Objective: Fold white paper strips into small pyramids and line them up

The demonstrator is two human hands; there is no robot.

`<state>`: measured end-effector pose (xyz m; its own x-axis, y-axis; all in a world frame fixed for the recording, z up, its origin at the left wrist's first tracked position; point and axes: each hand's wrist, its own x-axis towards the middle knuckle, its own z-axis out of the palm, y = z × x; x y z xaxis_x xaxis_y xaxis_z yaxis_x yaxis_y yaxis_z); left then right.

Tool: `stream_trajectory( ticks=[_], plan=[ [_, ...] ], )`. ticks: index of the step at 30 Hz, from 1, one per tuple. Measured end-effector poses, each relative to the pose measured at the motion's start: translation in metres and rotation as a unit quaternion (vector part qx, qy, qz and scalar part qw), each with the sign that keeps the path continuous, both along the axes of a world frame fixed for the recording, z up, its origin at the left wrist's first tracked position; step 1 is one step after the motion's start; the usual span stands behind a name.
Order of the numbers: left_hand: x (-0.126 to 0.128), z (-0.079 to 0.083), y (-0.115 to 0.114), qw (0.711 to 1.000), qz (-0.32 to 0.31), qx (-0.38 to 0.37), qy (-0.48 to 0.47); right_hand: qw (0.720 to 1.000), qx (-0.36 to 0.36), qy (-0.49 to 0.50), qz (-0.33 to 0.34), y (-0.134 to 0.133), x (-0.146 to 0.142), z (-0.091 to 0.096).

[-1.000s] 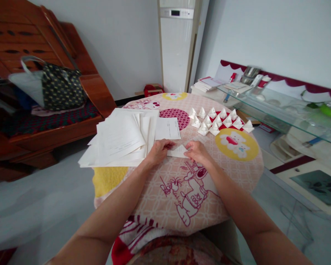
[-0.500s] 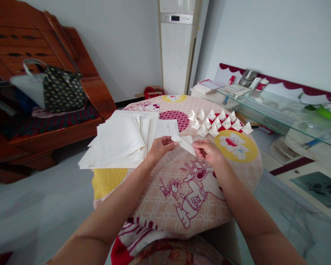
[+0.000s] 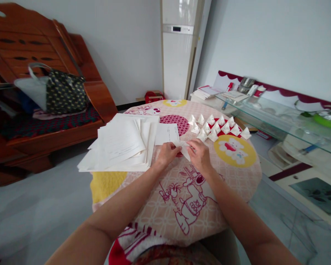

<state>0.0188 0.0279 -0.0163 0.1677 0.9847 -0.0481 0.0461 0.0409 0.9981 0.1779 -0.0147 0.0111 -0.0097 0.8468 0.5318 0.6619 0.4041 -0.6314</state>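
Note:
A small folded piece of white paper (image 3: 185, 150) is held between my two hands, over the middle of the table. My left hand (image 3: 168, 152) pinches its left part with thumb and fingers. On the other side my right hand (image 3: 199, 154) grips the paper's right edge, its fingers partly covering it. Just left of my hands lies a messy stack of white sheets (image 3: 118, 141), some with lines of print. Beyond my right hand stand several pointed folded paper pieces (image 3: 215, 127) in rows.
A patterned pink cloth (image 3: 154, 198) covers the round table. At the right is a glass shelf (image 3: 276, 114) with jars and papers. A wooden bench (image 3: 99, 95) holding a dotted bag (image 3: 64, 91) stands at the left. A tall white cabinet unit (image 3: 178, 55) fills the corner.
My right hand has moved left and turned over the paper, closer to my left hand. The paper strip, stretched between them before, is now more covered by fingers. The view has tilted slightly.

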Motion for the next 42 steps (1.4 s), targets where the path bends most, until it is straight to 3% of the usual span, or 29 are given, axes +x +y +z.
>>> stream_trajectory(
  ticks=[3,7,16,27,42],
  plan=[
    [-0.002,0.001,-0.006,0.997,-0.059,0.022,-0.045,0.998,-0.01,-0.051,0.029,0.002,-0.005,-0.005],
    [-0.005,0.003,-0.007,0.991,-0.105,0.03,-0.081,0.998,-0.018,-0.05,0.035,0.004,-0.005,-0.01],
    [-0.005,-0.001,-0.003,0.989,-0.103,0.037,-0.097,0.998,-0.05,0.01,0.041,0.001,-0.003,-0.011],
    [-0.004,-0.001,-0.007,0.992,-0.092,0.079,-0.043,0.998,-0.042,-0.016,0.054,0.001,-0.003,-0.011],
    [-0.003,-0.001,-0.006,0.992,-0.078,0.094,-0.034,0.997,0.039,0.002,0.073,0.008,-0.001,-0.024]
  ],
)
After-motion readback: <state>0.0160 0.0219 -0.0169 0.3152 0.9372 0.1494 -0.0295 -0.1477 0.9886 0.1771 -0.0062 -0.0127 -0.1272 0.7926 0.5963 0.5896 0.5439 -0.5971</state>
